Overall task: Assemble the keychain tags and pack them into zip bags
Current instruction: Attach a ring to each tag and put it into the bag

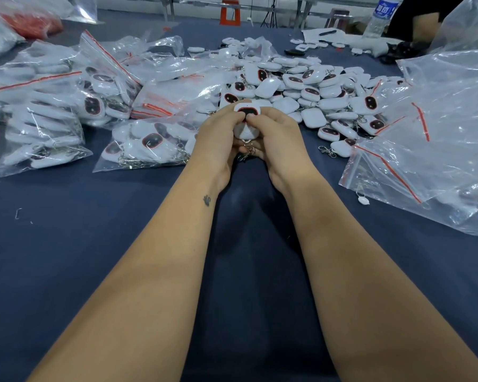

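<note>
Both hands meet over the middle of the dark blue table [94,230]. My left hand [218,139] and my right hand [276,133] grip white keychain tags [246,130] between them, thumbs pressing on the top tag's dark, red-rimmed oval window. A metal clasp [246,154] dangles below my fingers. Behind my hands lies a big heap of loose white tags [315,86]. Filled zip bags [146,144] with red seal strips lie to the left.
Empty clear zip bags [425,150] are piled at the right. More filled bags [44,106] cover the left side. A water bottle [381,15] and another person's arm [422,23] are at the far right. A small white piece [361,200] lies near the right bags.
</note>
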